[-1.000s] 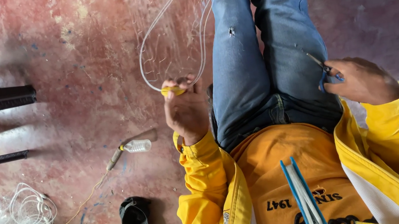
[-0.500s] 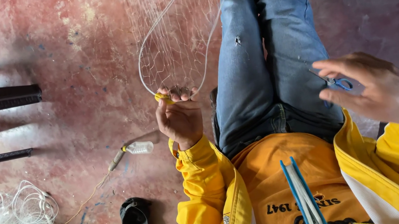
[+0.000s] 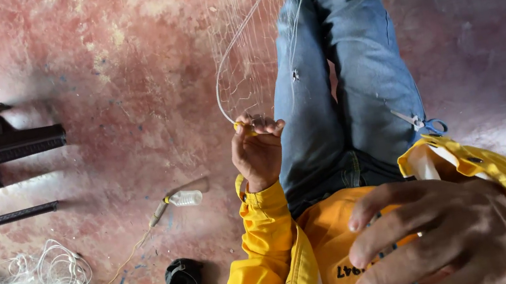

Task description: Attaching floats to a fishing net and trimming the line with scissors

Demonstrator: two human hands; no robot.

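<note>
The left hand (image 3: pixel 258 155) pinches a small yellow tool (image 3: pixel 242 125) and the thin white net (image 3: pixel 249 40) by the jeans (image 3: pixel 338 80), the right hand (image 3: pixel 440 234) is open and empty, and scissors (image 3: pixel 421 123) lie on the leg.

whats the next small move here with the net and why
Probably bring the right hand, now empty near the chest, to the small blue-handled scissors resting on the jeans thigh. The left hand already pinches the thin white fishing net with a small yellow tool.
</note>
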